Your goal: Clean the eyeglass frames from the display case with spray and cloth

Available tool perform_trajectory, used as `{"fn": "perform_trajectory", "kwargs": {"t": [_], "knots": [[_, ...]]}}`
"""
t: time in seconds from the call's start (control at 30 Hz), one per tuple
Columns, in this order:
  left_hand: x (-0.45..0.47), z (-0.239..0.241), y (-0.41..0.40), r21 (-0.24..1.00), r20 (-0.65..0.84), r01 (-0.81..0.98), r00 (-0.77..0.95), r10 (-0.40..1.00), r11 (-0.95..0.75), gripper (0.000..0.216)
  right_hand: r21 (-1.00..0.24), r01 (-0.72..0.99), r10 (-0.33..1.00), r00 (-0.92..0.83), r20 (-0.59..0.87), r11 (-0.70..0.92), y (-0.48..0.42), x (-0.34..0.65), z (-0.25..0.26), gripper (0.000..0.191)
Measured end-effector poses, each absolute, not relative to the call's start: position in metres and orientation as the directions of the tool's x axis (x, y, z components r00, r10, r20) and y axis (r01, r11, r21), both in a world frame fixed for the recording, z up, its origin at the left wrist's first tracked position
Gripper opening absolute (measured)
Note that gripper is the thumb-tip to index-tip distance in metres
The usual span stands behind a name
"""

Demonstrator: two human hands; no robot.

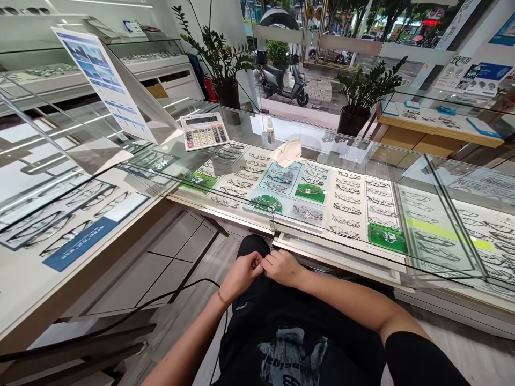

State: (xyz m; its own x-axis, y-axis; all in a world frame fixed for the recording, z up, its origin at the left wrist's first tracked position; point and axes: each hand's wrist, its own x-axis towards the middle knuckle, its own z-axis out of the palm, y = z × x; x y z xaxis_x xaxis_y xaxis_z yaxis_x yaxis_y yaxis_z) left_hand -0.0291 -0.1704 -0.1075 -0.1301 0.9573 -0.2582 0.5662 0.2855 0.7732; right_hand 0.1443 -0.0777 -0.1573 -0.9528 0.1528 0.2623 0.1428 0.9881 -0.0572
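Note:
My left hand and my right hand meet over my lap, just in front of the glass display counter. The fingers of both are curled and pinched, with the fingertips touching or nearly so. Whatever they may hold between them is too small or hidden to make out. Inside the counter, beyond my hands, lie rows of eyeglasses. On the glass top are a crumpled cloth, a small spray bottle and a calculator.
A folded paper sign stands on the glass at the left. Another display case joins from that side. Two potted plants stand behind the counter. A black cable runs past my left forearm. A parked scooter shows outside.

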Motion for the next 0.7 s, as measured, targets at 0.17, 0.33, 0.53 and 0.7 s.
{"fn": "perform_trajectory", "kwargs": {"t": [0.17,0.33,0.53,0.7], "knots": [[-0.025,-0.124,-0.165,0.787,-0.268,0.566,-0.045,0.962,0.246,0.024,0.014,-0.043,-0.044,-0.993,0.109,0.999,-0.060,0.152,-0.145,0.025],[-0.021,-0.136,-0.166,0.780,-0.251,0.594,0.011,0.968,0.195,0.022,0.026,-0.161,-0.161,-0.987,0.008,0.987,-0.046,0.157,-0.133,0.022],[-0.048,-0.141,-0.170,0.687,-0.211,0.700,-0.067,0.975,0.197,0.012,-0.104,0.007,-0.002,-0.997,-0.082,0.995,-0.033,0.169,-0.126,0.021],[-0.089,-0.153,-0.186,0.581,-0.241,0.732,-0.262,0.934,0.356,0.034,-0.186,0.101,0.085,-0.992,-0.090,0.977,-0.023,0.176,-0.126,0.019]]}}
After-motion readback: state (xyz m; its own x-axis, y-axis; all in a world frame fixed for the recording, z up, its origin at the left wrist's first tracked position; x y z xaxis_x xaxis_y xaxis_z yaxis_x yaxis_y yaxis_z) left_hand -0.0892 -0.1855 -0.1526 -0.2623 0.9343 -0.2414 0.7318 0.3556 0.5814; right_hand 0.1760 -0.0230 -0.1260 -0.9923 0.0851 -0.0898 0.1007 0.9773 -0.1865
